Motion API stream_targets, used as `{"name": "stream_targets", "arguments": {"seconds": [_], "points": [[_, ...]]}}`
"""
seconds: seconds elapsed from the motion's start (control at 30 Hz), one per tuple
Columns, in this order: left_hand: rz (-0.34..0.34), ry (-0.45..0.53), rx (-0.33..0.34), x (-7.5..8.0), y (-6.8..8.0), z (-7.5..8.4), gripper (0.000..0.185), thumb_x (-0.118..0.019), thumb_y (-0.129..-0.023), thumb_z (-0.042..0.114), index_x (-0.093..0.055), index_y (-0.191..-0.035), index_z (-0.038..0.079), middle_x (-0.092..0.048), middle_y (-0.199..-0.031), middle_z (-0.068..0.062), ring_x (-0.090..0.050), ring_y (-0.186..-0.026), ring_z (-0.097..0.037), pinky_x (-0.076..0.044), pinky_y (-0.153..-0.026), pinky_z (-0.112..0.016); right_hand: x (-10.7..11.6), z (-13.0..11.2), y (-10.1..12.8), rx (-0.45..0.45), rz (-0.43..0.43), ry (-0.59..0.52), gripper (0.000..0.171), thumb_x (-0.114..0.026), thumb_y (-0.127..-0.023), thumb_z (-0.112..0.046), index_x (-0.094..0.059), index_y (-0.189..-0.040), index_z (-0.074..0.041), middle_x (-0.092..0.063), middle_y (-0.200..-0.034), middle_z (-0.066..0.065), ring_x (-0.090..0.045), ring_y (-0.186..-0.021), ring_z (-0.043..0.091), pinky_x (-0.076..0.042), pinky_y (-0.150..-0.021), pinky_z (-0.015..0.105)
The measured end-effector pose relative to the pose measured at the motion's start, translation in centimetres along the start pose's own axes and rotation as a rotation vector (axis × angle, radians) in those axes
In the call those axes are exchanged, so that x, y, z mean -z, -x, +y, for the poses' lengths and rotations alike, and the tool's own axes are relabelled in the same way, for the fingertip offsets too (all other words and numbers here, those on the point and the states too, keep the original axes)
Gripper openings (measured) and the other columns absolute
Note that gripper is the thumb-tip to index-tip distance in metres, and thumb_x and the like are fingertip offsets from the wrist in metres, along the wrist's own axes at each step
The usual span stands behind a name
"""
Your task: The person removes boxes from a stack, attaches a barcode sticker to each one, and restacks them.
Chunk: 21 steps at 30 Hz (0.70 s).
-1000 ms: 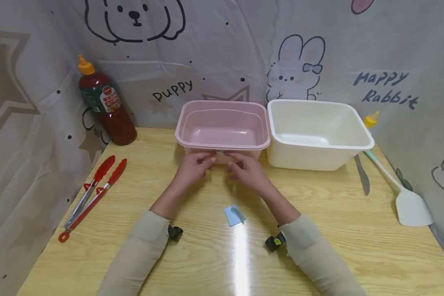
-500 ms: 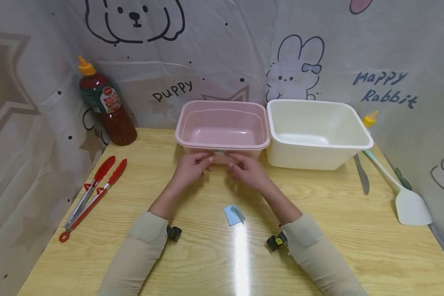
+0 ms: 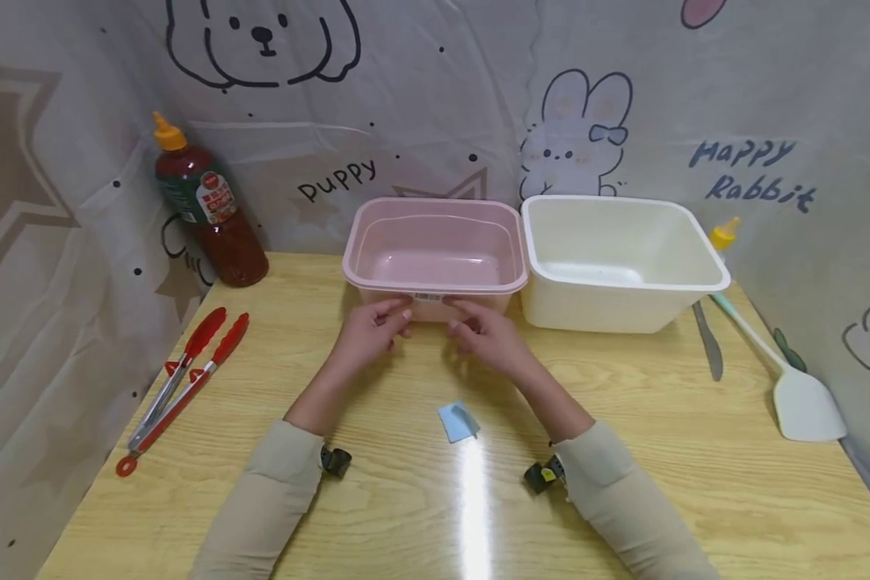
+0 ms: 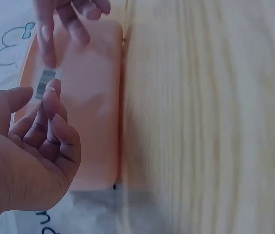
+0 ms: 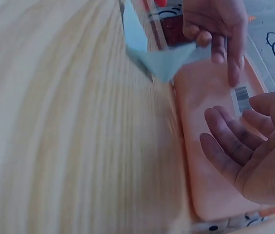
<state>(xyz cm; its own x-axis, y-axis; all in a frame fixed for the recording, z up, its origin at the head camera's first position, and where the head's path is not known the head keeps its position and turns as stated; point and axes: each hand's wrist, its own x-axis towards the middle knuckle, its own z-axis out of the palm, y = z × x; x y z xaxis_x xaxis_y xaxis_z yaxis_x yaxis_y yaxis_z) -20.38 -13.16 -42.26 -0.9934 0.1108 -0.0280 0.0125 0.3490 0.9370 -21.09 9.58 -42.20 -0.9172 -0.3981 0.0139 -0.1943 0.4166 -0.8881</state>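
Note:
A pink plastic bin (image 3: 435,208) stands at the back of the table. On its front wall, just under the rim, is a barcode sticker (image 3: 428,297), also visible in both wrist views. My left hand (image 3: 366,334) is at the sticker's left end, index finger extended against the wall and the other fingers loosely bent. At the opposite end, the index finger of my right hand (image 3: 487,334) touches the wall, its other fingers loosely curled. Neither hand holds anything. Closer to me lies a small light-blue paper (image 3: 459,421) with one corner curled up.
A cream bin (image 3: 602,310) stands right beside the pink one. To its right are a knife (image 3: 709,346), a pale spatula (image 3: 808,407) and a yellow-capped bottle (image 3: 725,234). On the left are red-tipped tongs (image 3: 184,387) and a red sauce bottle (image 3: 213,209).
My left hand has slid a little to the left along the bin's front, so more of the barcode sticker shows. My right hand has barely moved.

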Motion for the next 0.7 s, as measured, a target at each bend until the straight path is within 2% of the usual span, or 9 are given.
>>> {"name": "stream_targets", "arguments": {"seconds": [0.1, 0.2, 0.33, 0.4, 0.53, 0.63, 0.7], "points": [[-0.028, 0.005, -0.012, -0.8, -0.2, 0.3, 0.043, -0.064, -0.101, 0.025, -0.061, -0.141, 0.01, -0.076, -0.099, -0.022, -0.067, -0.077, -0.039, -0.055, -0.059, -0.029, -0.2, -0.1, -0.2, 0.038, -0.012, 0.052, 0.047, -0.056, -0.104, -0.019, -0.05, -0.151, -0.016, -0.073, -0.114, 0.02, -0.073, -0.091, 0.033, -0.062, -0.073, 0.034], [-0.037, 0.021, -0.021, -1.2, -0.1, 1.0, 0.043, -0.066, -0.1, 0.026, -0.062, -0.141, 0.013, -0.077, -0.096, -0.019, -0.065, -0.069, -0.035, -0.058, -0.062, -0.037, -0.3, -0.5, -0.3, 0.063, -0.014, 0.068, 0.048, -0.056, -0.104, -0.019, -0.049, -0.151, -0.017, -0.074, -0.111, 0.019, -0.073, -0.088, 0.033, -0.062, -0.072, 0.036], [-0.028, 0.033, -0.013, -0.8, 0.7, 1.1, 0.043, -0.066, -0.1, 0.027, -0.062, -0.141, 0.015, -0.077, -0.095, -0.018, -0.063, -0.063, -0.023, -0.059, -0.064, -0.041, 0.1, -0.6, 0.4, 0.065, -0.033, 0.068, 0.048, -0.055, -0.104, -0.02, -0.048, -0.152, -0.018, -0.073, -0.108, 0.023, -0.072, -0.086, 0.035, -0.061, -0.074, 0.044], [-0.023, 0.02, 0.003, -0.3, 1.4, 0.8, 0.042, -0.066, -0.1, 0.028, -0.062, -0.141, 0.016, -0.077, -0.095, -0.016, -0.063, -0.063, -0.022, -0.059, -0.065, -0.041, 0.6, -0.4, 1.1, 0.047, -0.045, 0.066, 0.047, -0.055, -0.105, -0.022, -0.049, -0.152, -0.02, -0.073, -0.109, 0.022, -0.073, -0.085, 0.034, -0.061, -0.076, 0.046], [-0.002, -0.047, 0.034, 0.9, 2.9, 0.1, 0.042, -0.067, -0.099, 0.036, -0.064, -0.139, 0.022, -0.078, -0.099, -0.007, -0.069, -0.074, -0.025, -0.059, -0.071, -0.04, 2.0, 0.0, 2.7, 0.016, -0.061, 0.071, 0.044, -0.054, -0.106, -0.025, -0.051, -0.15, -0.02, -0.074, -0.113, 0.017, -0.074, -0.09, 0.034, -0.061, -0.078, 0.048], [0.02, -0.102, 0.037, 1.8, 3.8, 0.0, 0.049, -0.069, -0.095, 0.045, -0.063, -0.14, 0.026, -0.077, -0.113, -0.001, -0.073, -0.096, -0.022, -0.059, -0.082, -0.038, 3.2, 0.1, 3.7, 0.014, -0.063, 0.106, 0.043, -0.053, -0.106, -0.025, -0.052, -0.149, -0.02, -0.075, -0.111, 0.015, -0.074, -0.091, 0.034, -0.061, -0.077, 0.047], [0.03, -0.137, 0.04, 2.2, 4.3, 0.1, 0.056, -0.071, -0.092, 0.051, -0.06, -0.142, 0.029, -0.074, -0.124, 0.002, -0.071, -0.111, -0.021, -0.059, -0.09, -0.039, 3.8, 0.1, 4.3, 0.015, -0.065, 0.129, 0.043, -0.053, -0.106, -0.024, -0.052, -0.149, -0.018, -0.075, -0.112, 0.015, -0.073, -0.091, 0.033, -0.061, -0.076, 0.043]]}}
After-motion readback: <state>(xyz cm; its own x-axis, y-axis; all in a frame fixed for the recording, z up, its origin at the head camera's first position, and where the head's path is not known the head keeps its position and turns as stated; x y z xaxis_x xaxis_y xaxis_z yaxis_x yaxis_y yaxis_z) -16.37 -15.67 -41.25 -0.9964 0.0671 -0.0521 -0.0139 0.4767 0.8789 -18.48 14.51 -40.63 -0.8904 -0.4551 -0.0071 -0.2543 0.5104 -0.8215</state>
